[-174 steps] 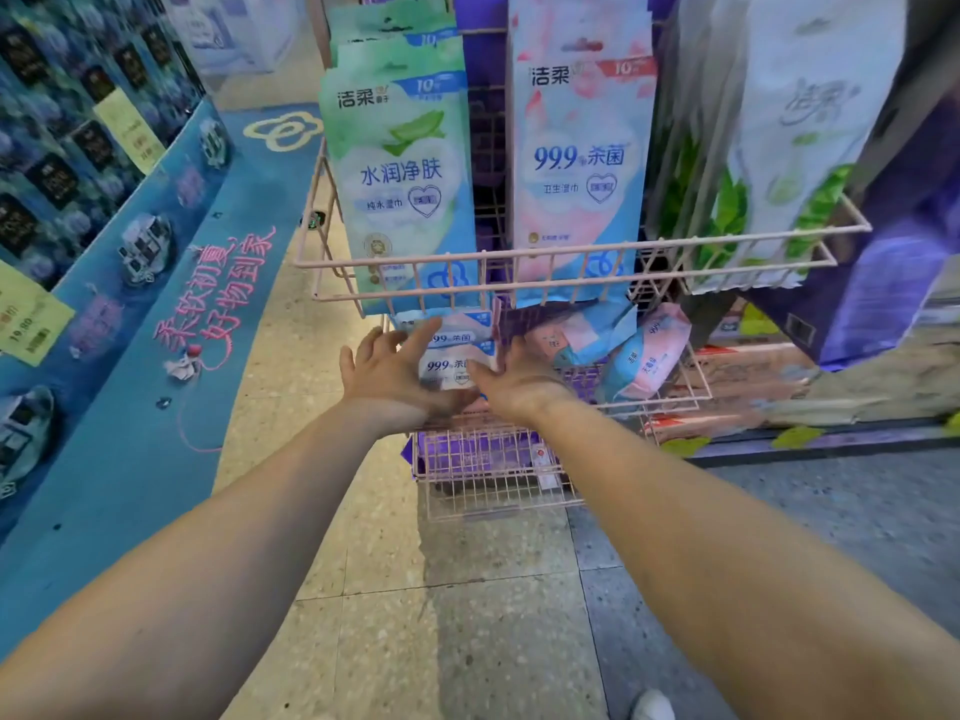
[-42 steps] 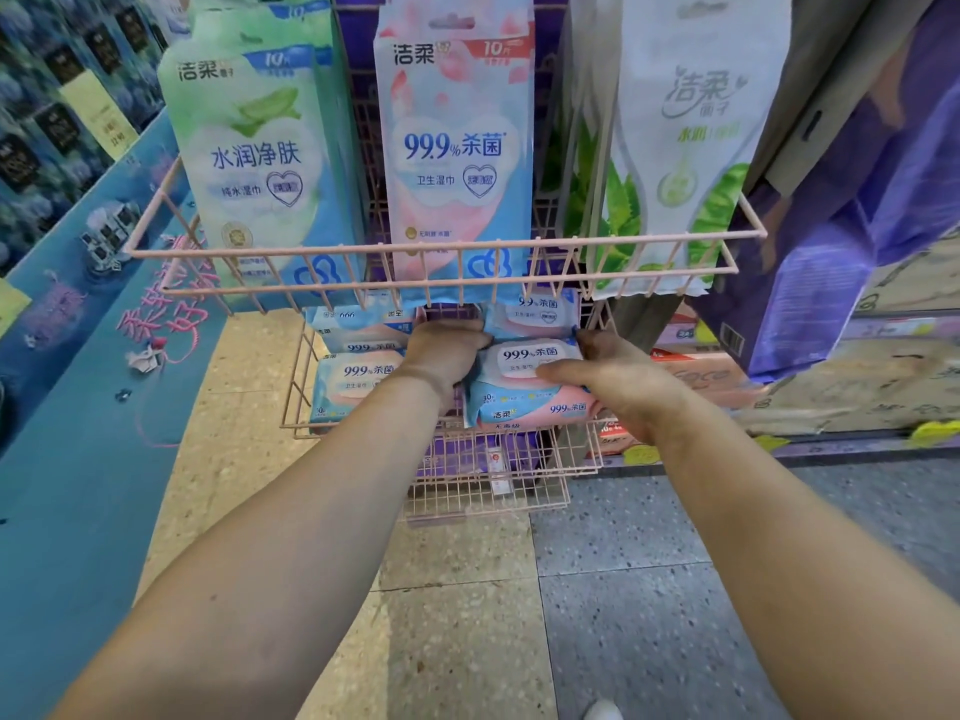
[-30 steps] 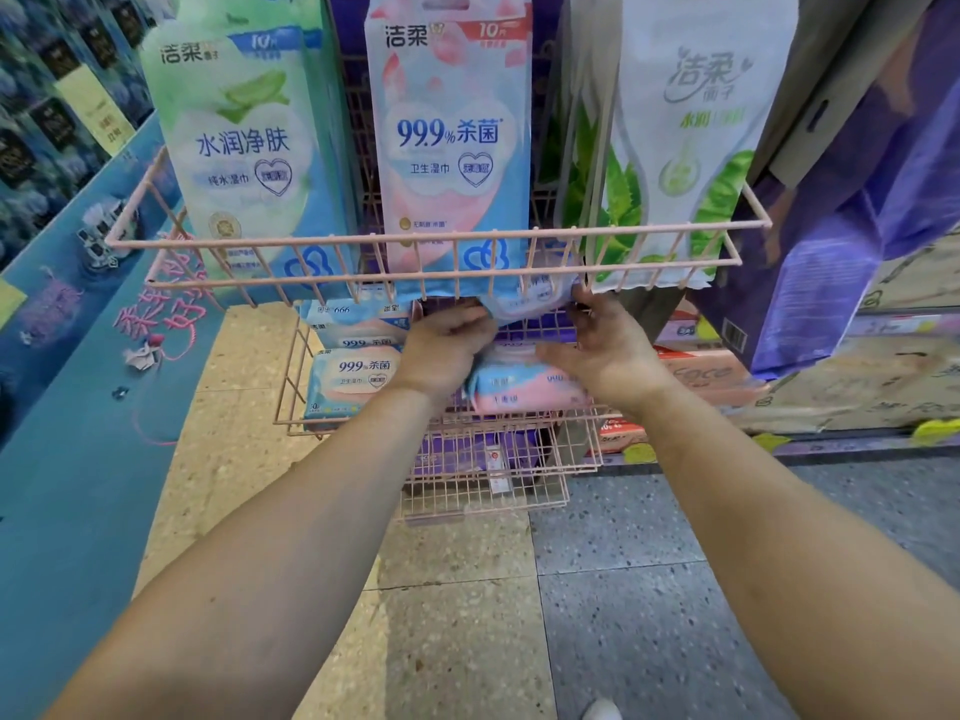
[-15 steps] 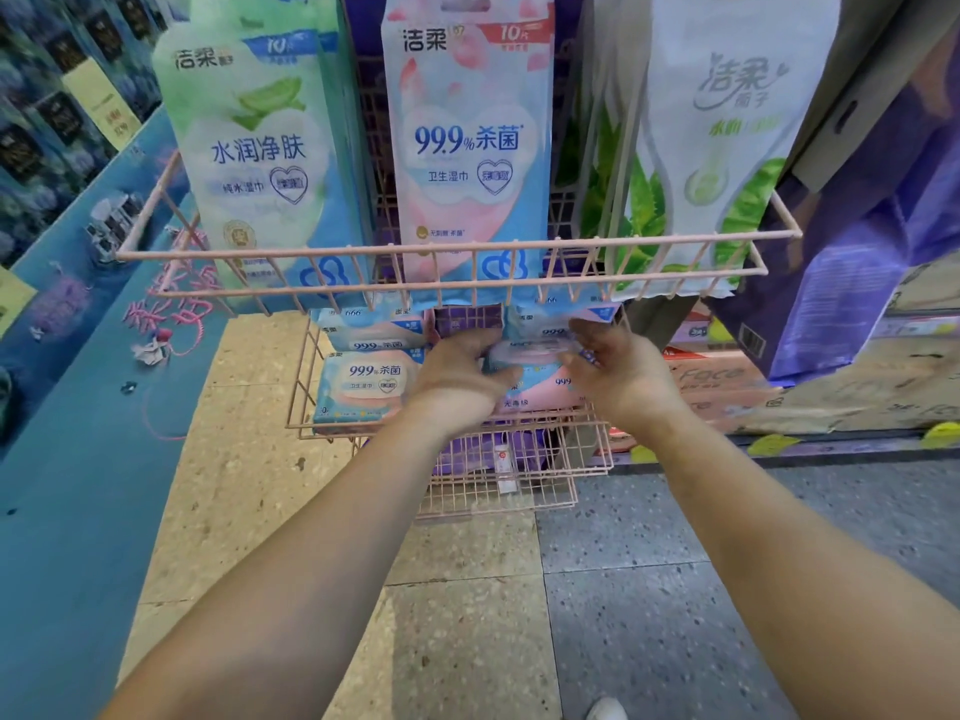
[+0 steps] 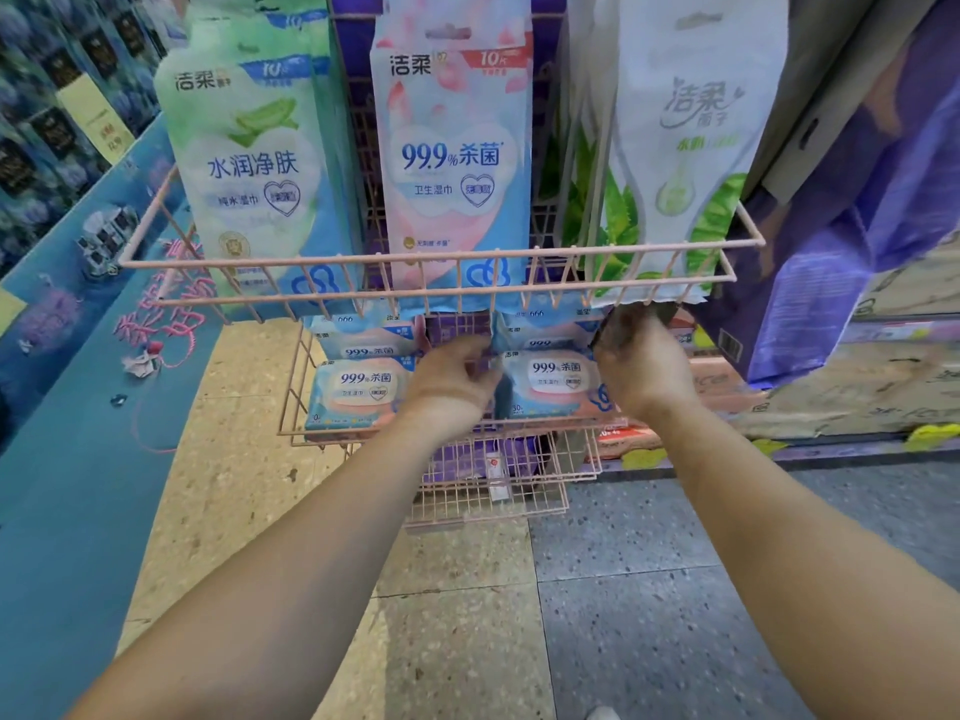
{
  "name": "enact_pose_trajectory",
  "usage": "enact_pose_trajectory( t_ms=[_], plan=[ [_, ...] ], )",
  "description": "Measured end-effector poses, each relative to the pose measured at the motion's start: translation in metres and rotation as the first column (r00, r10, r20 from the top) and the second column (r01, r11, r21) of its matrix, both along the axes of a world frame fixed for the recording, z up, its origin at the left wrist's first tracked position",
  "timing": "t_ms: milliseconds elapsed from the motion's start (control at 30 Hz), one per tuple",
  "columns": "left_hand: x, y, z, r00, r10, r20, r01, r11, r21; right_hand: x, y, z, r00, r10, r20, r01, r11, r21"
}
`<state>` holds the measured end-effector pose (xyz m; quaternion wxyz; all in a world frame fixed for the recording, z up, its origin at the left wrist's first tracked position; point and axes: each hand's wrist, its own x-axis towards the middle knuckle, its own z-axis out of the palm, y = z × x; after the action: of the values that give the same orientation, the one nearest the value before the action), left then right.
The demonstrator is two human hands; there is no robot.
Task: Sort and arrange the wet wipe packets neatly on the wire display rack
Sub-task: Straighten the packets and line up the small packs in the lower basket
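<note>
From the head camera we take the pink wire basket (image 5: 441, 259) at the top of the rack as our landmark. Just below it sits the middle shelf (image 5: 519, 420), and on it lie the pink-and-blue wet wipe packets: a left stack (image 5: 358, 392) of two, and a right stack whose top front packet (image 5: 556, 381) lies between our hands. Our left hand (image 5: 452, 379) rests against that packet's left edge with its fingers bent, and our right hand (image 5: 641, 363) is at its right edge with the fingers raised under the basket's underside — whether either hand truly grasps the packet or only nudges it, we cannot tell, since the fingertips are hidden.

We judge these packets soft and light: film pouches that give under pressure, with glossy skins that could slide on one another. The stiffer lid patch on top looks a poor place to grip; taking a packet by its two short ends, as our hands now flank it, seems the safest way to square it.

Much is hidden. The basket's front wires and the tall hanging packs (image 5: 457, 148) in it cover the back row of the middle shelf — only upside-down lettering shows there. The lowest shelf (image 5: 488, 491), under the middle one, is mostly behind our forearms, and its contents are hard to make out.
</note>
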<state>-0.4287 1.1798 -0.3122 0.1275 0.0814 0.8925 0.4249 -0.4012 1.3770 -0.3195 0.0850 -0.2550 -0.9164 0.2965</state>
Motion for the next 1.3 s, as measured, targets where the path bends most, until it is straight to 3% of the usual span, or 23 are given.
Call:
enact_pose_trajectory(
  t_ms=[100, 167, 267, 433, 500, 567, 633, 700, 733, 800, 867, 1133, 1300],
  plan=[
    [-0.006, 0.014, 0.006, 0.993, -0.113, 0.034, 0.114, 0.993, -0.040, -0.003, -0.003, -0.005, 0.986, 0.128, 0.106, -0.135, 0.989, 0.057],
    [-0.005, 0.021, 0.007, 0.986, -0.141, 0.089, 0.140, 0.990, 0.013, -0.005, -0.006, -0.004, 0.987, 0.156, 0.050, -0.158, 0.987, 0.041],
    [-0.008, 0.019, 0.002, 0.998, -0.059, 0.034, 0.056, 0.996, 0.074, -0.011, -0.008, -0.003, 0.986, 0.164, -0.022, -0.164, 0.986, -0.005],
    [-0.012, 0.019, -0.002, 0.983, -0.152, 0.101, 0.158, 0.985, -0.062, -0.023, -0.003, -0.008, 0.976, 0.137, 0.167, -0.167, 0.970, 0.179],
    [-0.013, 0.019, 0.000, 0.988, -0.141, 0.066, 0.146, 0.987, -0.067, -0.024, -0.001, -0.008, 0.973, 0.149, 0.179, -0.180, 0.968, 0.175],
    [-0.012, 0.007, 0.000, 0.996, -0.084, 0.003, 0.084, 0.996, -0.020, -0.019, -0.001, -0.004, 0.979, 0.152, 0.140, -0.169, 0.978, 0.123],
    [-0.005, -0.022, 0.002, 0.992, 0.121, -0.047, -0.116, 0.989, 0.094, -0.003, -0.005, 0.002, 0.995, 0.063, 0.075, -0.071, 0.991, 0.111],
    [0.002, -0.066, -0.004, 0.909, 0.370, -0.193, -0.343, 0.926, 0.157, 0.020, -0.011, 0.002, 1.000, -0.009, 0.023, 0.004, 0.979, 0.206],
    [0.004, -0.086, -0.009, 0.870, 0.410, -0.274, -0.405, 0.911, 0.077, 0.031, -0.016, -0.001, 1.000, -0.002, 0.021, -0.004, 0.966, 0.258],
    [0.009, -0.113, -0.015, 0.870, 0.380, -0.315, -0.439, 0.887, -0.141, 0.047, -0.032, -0.011, 0.998, 0.050, 0.035, -0.059, 0.954, 0.294],
    [0.016, -0.115, -0.018, 0.890, 0.351, -0.292, -0.420, 0.880, -0.223, 0.052, -0.045, -0.023, 0.995, 0.100, 0.007, -0.097, 0.948, 0.304],
    [0.016, -0.111, -0.020, 0.919, 0.250, -0.305, -0.327, 0.916, -0.234, 0.046, -0.057, -0.022, 0.961, 0.276, 0.013, -0.269, 0.923, 0.275],
    [0.008, -0.115, -0.018, 0.940, 0.283, -0.192, -0.309, 0.943, -0.123, 0.039, -0.058, -0.017, 0.977, 0.210, 0.034, -0.212, 0.956, 0.202]
  ],
)
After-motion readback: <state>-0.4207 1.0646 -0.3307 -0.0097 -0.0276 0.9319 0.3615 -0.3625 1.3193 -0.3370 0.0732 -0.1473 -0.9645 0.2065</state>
